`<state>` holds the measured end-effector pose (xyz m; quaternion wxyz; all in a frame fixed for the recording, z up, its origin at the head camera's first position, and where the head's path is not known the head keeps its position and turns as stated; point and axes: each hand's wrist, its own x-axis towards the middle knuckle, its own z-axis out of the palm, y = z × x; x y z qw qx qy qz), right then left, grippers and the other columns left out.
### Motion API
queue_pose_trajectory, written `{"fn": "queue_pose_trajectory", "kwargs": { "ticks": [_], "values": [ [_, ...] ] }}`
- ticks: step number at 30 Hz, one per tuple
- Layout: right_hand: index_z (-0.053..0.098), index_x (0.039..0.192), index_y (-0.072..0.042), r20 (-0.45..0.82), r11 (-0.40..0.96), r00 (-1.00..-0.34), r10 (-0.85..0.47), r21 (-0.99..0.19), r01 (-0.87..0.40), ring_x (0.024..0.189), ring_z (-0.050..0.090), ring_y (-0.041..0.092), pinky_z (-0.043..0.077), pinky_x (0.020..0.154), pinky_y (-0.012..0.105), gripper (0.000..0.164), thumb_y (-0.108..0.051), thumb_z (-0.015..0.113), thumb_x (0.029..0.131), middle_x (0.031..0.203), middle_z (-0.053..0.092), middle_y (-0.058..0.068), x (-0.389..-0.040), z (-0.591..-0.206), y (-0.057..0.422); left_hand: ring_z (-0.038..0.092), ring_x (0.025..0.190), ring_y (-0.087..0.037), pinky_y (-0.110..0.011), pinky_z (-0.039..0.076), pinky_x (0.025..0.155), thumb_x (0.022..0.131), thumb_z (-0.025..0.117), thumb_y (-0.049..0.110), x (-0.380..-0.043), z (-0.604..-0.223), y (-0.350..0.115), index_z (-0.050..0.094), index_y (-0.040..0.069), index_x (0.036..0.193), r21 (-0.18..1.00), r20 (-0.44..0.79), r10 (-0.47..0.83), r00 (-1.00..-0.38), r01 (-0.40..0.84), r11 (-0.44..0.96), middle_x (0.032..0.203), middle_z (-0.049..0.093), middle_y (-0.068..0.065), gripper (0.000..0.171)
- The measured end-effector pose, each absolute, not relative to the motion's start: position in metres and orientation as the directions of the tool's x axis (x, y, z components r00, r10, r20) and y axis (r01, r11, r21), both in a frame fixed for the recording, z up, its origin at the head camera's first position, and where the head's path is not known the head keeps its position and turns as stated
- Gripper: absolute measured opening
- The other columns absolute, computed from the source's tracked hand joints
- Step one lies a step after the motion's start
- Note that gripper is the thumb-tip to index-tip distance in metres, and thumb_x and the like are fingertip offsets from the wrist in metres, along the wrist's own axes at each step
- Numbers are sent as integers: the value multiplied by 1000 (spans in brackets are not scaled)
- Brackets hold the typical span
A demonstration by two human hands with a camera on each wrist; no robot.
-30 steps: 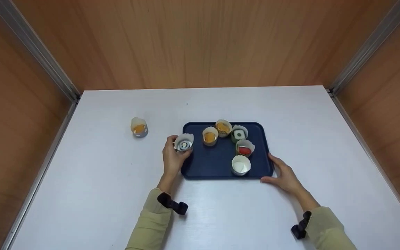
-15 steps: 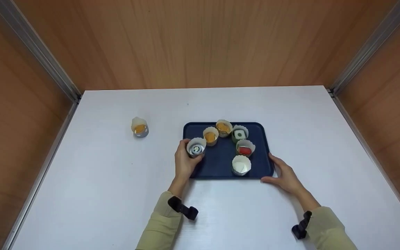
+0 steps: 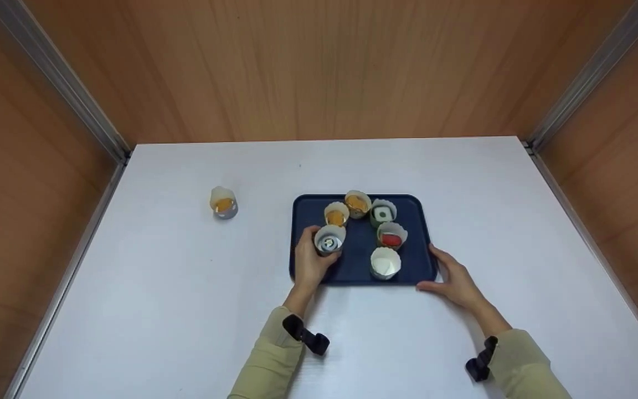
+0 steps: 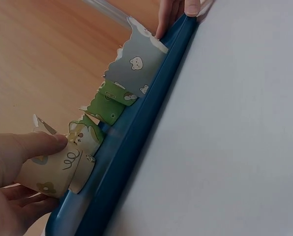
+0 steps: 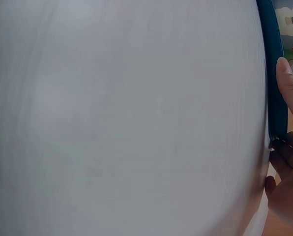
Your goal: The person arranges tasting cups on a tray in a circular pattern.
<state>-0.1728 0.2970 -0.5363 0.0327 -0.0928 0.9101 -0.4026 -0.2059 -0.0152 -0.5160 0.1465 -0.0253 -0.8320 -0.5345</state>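
My left hand (image 3: 310, 260) grips a paper baking cup (image 3: 329, 242) over the left part of the dark blue tray (image 3: 346, 271). Inside this cup is a round bluish-white piece. In the left wrist view, the cup's beige side with flower prints (image 4: 48, 169) shows between thumb and fingers; whether its base touches the tray cannot be told. My right hand (image 3: 454, 282) holds the tray's front right corner, its thumb (image 5: 287, 81) along the rim. Other cups on the tray hold orange pieces (image 3: 335, 218) (image 3: 358, 204), a white piece with a hole (image 3: 383, 214) and a red piece (image 3: 391, 240).
A pale cup (image 3: 385, 263) with no visible content stands at the tray's front right. Off the tray, another cup with an orange piece (image 3: 224, 205) stands on the white table (image 3: 158, 277) to the left. Wooden panels (image 3: 319, 72) enclose the back and sides.
My left hand has carried its cup rightward and slightly nearer, from the tray's left edge to just in front of the left orange-filled cup. The right hand stays at the corner.
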Motion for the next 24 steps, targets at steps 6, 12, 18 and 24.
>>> {"fn": "queue_pose_trajectory", "kwargs": {
  "ticks": [6,12,18,24],
  "values": [
    [28,137,-2,-8,661,-982,-187,-740,-120,127,23,35,22,102,46,95,-37,77,63,139,28,19,-172,-535,297,52,100,-25,-37,40,88,60,79,2,-206,-520,-8,48,-2,108,892,250,-102,-963,188,411,104,56,-14,57],
    [28,137,-2,-6,656,-981,-193,-744,-124,127,23,34,22,102,46,95,-36,77,63,139,28,19,-172,-534,296,52,100,-24,-36,40,88,59,80,1,-209,-526,-3,48,-2,107,889,248,-102,-963,184,420,103,56,-14,57],
    [29,137,-2,-2,654,-981,-194,-746,-128,127,23,35,21,102,46,95,-36,77,63,139,28,19,-172,-534,297,52,100,-25,-37,40,89,58,80,0,-213,-528,-2,49,-1,107,887,229,-113,-967,160,433,104,56,-14,58],
    [29,137,-2,4,655,-981,-195,-744,-133,127,23,34,21,102,45,95,-36,77,63,139,28,19,-173,-536,297,52,101,-24,-36,39,89,58,80,-1,-216,-530,0,49,-1,107,888,217,-117,-969,147,435,104,56,-14,58]
  ]
}}
